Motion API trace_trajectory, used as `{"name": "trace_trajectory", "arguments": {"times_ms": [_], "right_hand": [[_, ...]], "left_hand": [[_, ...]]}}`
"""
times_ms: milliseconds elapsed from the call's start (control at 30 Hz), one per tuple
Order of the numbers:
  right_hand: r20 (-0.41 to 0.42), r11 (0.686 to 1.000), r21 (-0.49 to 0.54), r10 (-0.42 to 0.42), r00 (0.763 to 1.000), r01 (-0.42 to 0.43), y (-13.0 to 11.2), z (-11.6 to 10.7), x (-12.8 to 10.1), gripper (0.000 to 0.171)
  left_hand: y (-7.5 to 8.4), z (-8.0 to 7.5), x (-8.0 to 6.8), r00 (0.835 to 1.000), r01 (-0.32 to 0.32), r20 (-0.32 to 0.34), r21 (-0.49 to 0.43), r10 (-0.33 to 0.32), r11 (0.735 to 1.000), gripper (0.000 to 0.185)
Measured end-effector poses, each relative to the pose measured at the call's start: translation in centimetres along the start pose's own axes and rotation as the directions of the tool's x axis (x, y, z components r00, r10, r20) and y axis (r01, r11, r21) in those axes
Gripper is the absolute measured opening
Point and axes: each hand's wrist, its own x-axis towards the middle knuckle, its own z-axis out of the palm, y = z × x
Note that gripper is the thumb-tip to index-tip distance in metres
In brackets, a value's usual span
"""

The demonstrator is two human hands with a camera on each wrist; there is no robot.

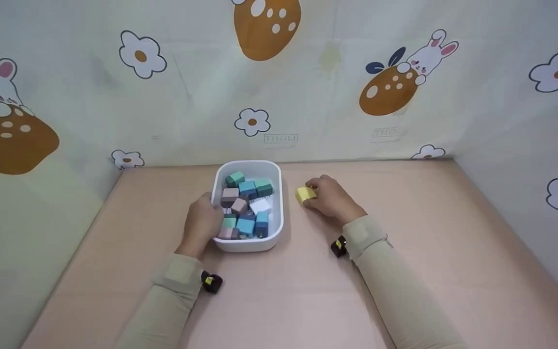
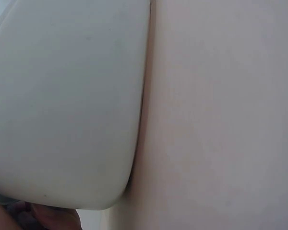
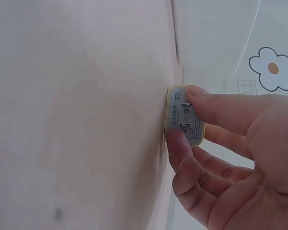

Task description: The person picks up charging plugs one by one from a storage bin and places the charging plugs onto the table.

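Note:
My right hand point(image 1: 333, 199) pinches a yellow charger plug point(image 1: 304, 195) between thumb and fingers, to the right of a white plastic bin point(image 1: 280, 208). In the right wrist view, the charger plug's point(image 3: 175, 112) pale printed face with two flat metal prongs points toward the camera, close over the tabletop. At the bin's left side, my left hand point(image 1: 202, 220) grips the wall near the rim. The bin's outer wall point(image 2: 67, 96) fills much of the left wrist view, with fingertips point(image 2: 57, 218) showing below it. Inside lie several charger plugs in blue point(image 1: 246, 226), green, mauve and white.
The bin stands on a pinkish table cover point(image 1: 279, 295). A patterned cloth wall point(image 1: 201, 97) with bunnies and flowers rises behind the table, and similar walls flank both sides. Small dark cameras point(image 1: 212, 282) are strapped at both wrists.

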Motion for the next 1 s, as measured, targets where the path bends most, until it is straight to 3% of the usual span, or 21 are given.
{"name": "trace_trajectory", "arguments": {"times_ms": [333, 1000], "right_hand": [[-0.027, 0.997, 0.05, 0.063, 0.998, -0.062, 0.19, -0.13, 0.03, 0.056], [-0.027, 0.998, 0.044, 0.049, 0.998, -0.047, 0.26, -0.01, 0.0, 0.051]], "left_hand": [[-0.09, 0.03, 0.07, 1.0, -0.001, 0.004, 0.011, 0.001, 1.0, 0.049], [-0.26, 0.08, 0.23, 1.0, -0.015, -0.002, 0.002, 0.015, 1.0, 0.049]]}}
